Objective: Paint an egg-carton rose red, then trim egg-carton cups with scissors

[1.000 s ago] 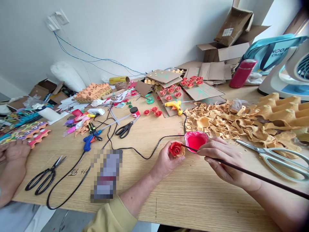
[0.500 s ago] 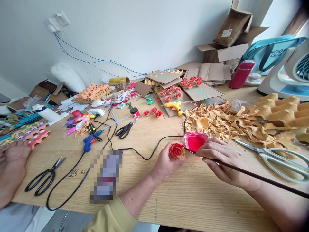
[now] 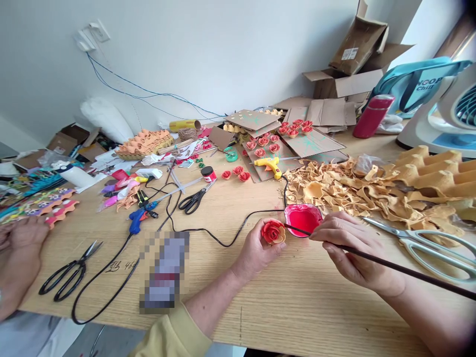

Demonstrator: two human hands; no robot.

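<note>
My left hand [image 3: 256,250] is closed around a small cardboard rose [image 3: 273,231], partly painted red, held just above the wooden table [image 3: 297,297]. My right hand [image 3: 351,248] pinches a long dark paintbrush [image 3: 390,266] whose tip touches the rose's right edge. Right behind the brush tip stands a small dish of red paint [image 3: 303,219].
Yellow cardboard scraps [image 3: 353,191] and large pale scissors [image 3: 427,243] lie to the right. A black cord [image 3: 208,233], a yellow glue gun [image 3: 271,164], black scissors [image 3: 193,201], finished red roses [image 3: 266,141] and cartons lie behind. Another person's hands [image 3: 20,238] rest at far left beside more black scissors [image 3: 67,272].
The brush tip has shifted slightly along the rose's right edge and my right hand has edged a little to the right. The rose stays in my left hand.
</note>
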